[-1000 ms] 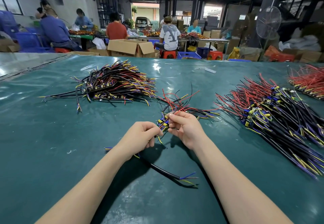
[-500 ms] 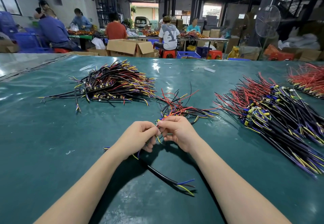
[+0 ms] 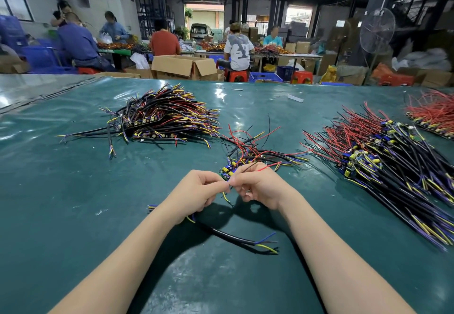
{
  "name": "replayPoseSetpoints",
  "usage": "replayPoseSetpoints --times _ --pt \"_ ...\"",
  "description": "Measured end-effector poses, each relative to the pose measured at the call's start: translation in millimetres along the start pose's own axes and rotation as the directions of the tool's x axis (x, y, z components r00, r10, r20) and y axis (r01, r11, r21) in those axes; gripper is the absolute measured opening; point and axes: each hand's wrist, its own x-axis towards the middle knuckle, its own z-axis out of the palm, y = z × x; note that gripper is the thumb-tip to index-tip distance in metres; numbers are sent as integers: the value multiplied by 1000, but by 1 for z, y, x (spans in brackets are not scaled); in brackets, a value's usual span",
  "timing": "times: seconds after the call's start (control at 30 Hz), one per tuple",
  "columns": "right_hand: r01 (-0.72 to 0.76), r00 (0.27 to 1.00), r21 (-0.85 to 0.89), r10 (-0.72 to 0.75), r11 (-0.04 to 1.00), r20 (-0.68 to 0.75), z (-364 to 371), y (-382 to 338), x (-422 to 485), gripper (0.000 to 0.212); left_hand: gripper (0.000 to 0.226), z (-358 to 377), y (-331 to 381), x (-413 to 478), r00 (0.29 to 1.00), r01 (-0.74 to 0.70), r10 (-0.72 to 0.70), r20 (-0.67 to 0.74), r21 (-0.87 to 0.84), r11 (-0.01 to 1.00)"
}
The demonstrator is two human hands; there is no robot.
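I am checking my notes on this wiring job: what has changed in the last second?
The right hand drew its fingers back toward the left hand; their fingertips now meet, both pinching thin wires of the small board. The left hand, black cable and wire piles stayed put.

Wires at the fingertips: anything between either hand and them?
Nothing visible. The left hand and right hand both pinch the wires where their fingertips meet, above the mat. The small board sits just behind the pinch and the black cable runs out from under the left hand; neither blocks.
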Motion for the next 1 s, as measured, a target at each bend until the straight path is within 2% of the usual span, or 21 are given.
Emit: replayPoseSetpoints --times 0.13,0.37,0.47,0.57,0.63,0.73,0.8,0.87,0.93,1.0 --pt "8 1000 11 -9 1000 21 -4 -1 -1 37 28 -4 3 -1 1000 -1 1 -14 13 1000" --pt "20 999 48 -22 999 47 -2 -1 -2 35 27 -15 7 -2 998 -9 4 62 79 997" --pt "32 999 67 -32 997 11 -1 -1 -2 37 29 -17 6 -2 997 -28 20 70 104 994" --pt "46 996 104 -37 994 -86 0 -3 -3 40 31 -21 4 -1 997 -31 24 66 102 994" --pt "63 983 228 -21 972 -182 -4 -4 -3 40 33 -26 2 -1 999 -14 9 48 90 996" --pt "151 955 545 20 824 -295 -17 -9 -6 25 37 -35 -2 -2 1000 6 -6 -7 24 1000" --pt "180 951 620 26 763 -308 -23 -10 -9 21 35 -35 -4 0 999 2 -3 -48 -28 1000" --pt "113 967 541 33 833 -254 -18 -9 -10 21 31 -31 -3 1 999 -7 4 -52 -65 998" --pt "34 989 328 16 944 -148 0 -5 -7 15 29 -25 -2 1 1000 -8 5 -24 -105 994" --pt "30 998 165 -21 986 -59 21 -1 -4 12 28 -21 -1 0 999 16 -12 29 -135 991"
